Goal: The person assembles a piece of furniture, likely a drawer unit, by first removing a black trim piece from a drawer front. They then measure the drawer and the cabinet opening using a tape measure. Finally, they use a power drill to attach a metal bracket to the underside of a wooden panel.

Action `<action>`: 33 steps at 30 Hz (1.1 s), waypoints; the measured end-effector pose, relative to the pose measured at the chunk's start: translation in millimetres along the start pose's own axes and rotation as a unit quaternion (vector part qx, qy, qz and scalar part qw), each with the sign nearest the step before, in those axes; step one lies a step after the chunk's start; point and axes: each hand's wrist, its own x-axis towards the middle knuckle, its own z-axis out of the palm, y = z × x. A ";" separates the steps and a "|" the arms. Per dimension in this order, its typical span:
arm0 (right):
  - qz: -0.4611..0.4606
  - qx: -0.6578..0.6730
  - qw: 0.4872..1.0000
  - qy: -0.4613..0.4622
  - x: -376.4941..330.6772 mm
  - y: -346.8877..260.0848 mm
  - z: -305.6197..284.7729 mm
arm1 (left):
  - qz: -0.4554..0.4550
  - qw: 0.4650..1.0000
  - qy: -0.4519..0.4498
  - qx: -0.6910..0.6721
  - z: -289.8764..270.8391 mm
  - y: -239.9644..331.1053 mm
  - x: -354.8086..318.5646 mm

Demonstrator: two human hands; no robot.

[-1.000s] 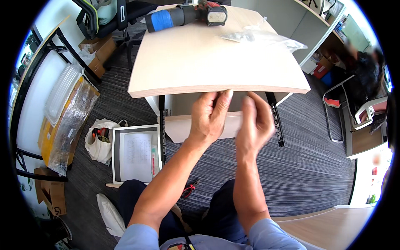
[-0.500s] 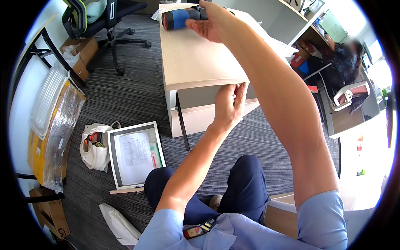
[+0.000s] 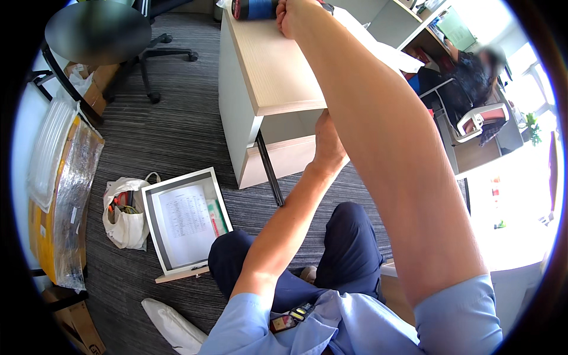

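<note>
A low cabinet with a light wood top (image 3: 284,77) stands in front of me, its upper front bay without a drawer. From that bay a black drawer slide (image 3: 270,168) juts toward me. My left hand (image 3: 329,142) reaches up under the top's front edge; its fingers are hidden by the cabinet and my right forearm. At the far end of the top, my right hand (image 3: 288,19) is curled round the dark part of a blue-and-black cylindrical thing (image 3: 260,8), cut off by the picture's upper edge. Its exact kind does not show.
A pulled-out drawer (image 3: 151,222) with papers lies on the floor, beside a white cloth bag (image 3: 127,234) of tools. Wrapped flat packages (image 3: 68,201) lean at the left. An office chair (image 3: 148,71) stands far left. A person (image 3: 476,77) sits far right.
The view has shifted, bringing the cabinet corner nearer. My right hand and the cylindrical thing now sit higher in the picture. My left fingers, visible before under the edge, are now hidden.
</note>
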 end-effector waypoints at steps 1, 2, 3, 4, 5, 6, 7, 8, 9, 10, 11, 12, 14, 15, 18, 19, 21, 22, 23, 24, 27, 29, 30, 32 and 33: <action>-0.011 0.032 0.999 0.027 22.5 -1.3 -1.4 | 0.040 0.998 0.004 0.041 -1.4 11.7 2.7; -0.088 -0.009 0.996 0.020 43.4 -7.2 -1.5 | 0.054 0.997 -0.003 0.054 7.5 20.0 2.9; -0.148 -0.053 0.988 0.001 36.8 -1.0 2.2 | 0.072 0.994 -0.004 0.084 3.5 25.2 5.8; -0.119 -0.161 0.980 -0.017 31.6 -5.2 0.5 | 0.056 0.994 -0.013 0.090 3.4 25.6 5.9; -0.097 -0.138 0.985 -0.030 27.1 -13.9 -5.2 | 0.042 0.996 -0.022 0.072 4.6 23.2 4.6; -0.063 -0.115 0.990 -0.049 5.9 -10.2 -12.2 | 0.030 0.997 -0.027 0.066 -5.4 18.9 5.0; -0.060 -0.116 0.989 -0.062 -9.6 -12.9 -18.1 | 0.021 0.999 -0.034 0.025 -5.7 11.2 3.4; -0.068 -0.126 0.988 -0.064 -15.5 -15.6 -25.6 | 0.016 0.999 -0.037 0.026 -3.4 9.6 3.7; -0.072 -0.137 0.985 -0.070 -22.9 -15.6 -31.1 | 0.013 0.999 -0.038 0.031 -4.2 8.1 5.3; -0.078 -0.149 0.983 -0.072 -27.2 -17.2 -38.7 | 0.013 0.996 -0.035 0.079 -3.8 9.7 6.9; -0.083 -0.159 0.981 -0.076 -32.1 -18.9 -45.3 | 0.013 0.991 -0.031 0.128 -4.0 11.5 8.3; -0.090 -0.168 0.979 -0.075 -35.5 -23.3 -52.6 | 0.010 0.992 -0.026 0.123 -1.2 16.6 8.2; -0.102 -0.185 0.975 -0.072 -42.4 -29.9 -66.1 | 0.003 0.993 -0.017 0.115 1.8 26.1 8.4; -0.104 -0.192 0.973 -0.075 -45.9 -29.1 -66.6 | 0.007 0.994 -0.014 0.111 1.4 25.4 8.2; -0.104 -0.209 0.969 -0.083 -52.8 -24.8 -67.9 | 0.017 0.995 -0.009 0.100 0.2 22.0 8.2; -0.104 -0.213 0.968 -0.082 -53.9 -23.1 -68.8 | 0.025 0.995 -0.011 0.098 -0.3 19.6 8.7; -0.104 -0.216 0.967 -0.082 -55.7 -20.3 -70.8 | 0.043 0.994 -0.018 0.099 -1.1 16.4 10.4; -0.103 -0.215 0.968 -0.083 -56.8 -20.2 -72.3 | 0.044 0.996 -0.010 0.079 0.3 17.7 9.1; -0.104 -0.214 0.968 -0.083 -58.0 -19.6 -74.1 | 0.031 0.996 -0.023 0.076 -1.1 18.4 9.1; -0.111 -0.215 0.967 -0.080 -57.8 -20.1 -73.7 | 0.018 0.997 -0.034 0.066 -1.7 17.8 10.2; -0.130 -0.215 0.966 -0.061 -61.3 -21.7 -83.7 | 0.013 0.996 -0.037 0.078 -2.5 18.7 9.2; -0.143 -0.215 0.965 -0.054 -67.4 -22.1 -90.2 | 0.013 0.994 -0.017 0.107 -4.5 18.1 9.2; -0.154 -0.218 0.963 -0.048 -73.9 -26.3 -95.1 | 0.009 0.995 -0.011 0.098 -1.2 19.6 9.1; -0.158 -0.232 0.959 -0.050 -82.2 -26.2 -108.9 | 0.011 0.993 -0.013 0.117 -5.3 16.7 8.9; -0.159 -0.247 0.954 -0.059 -89.6 -31.8 -119.0 | 0.012 0.993 -0.017 0.120 -1.5 16.7 9.5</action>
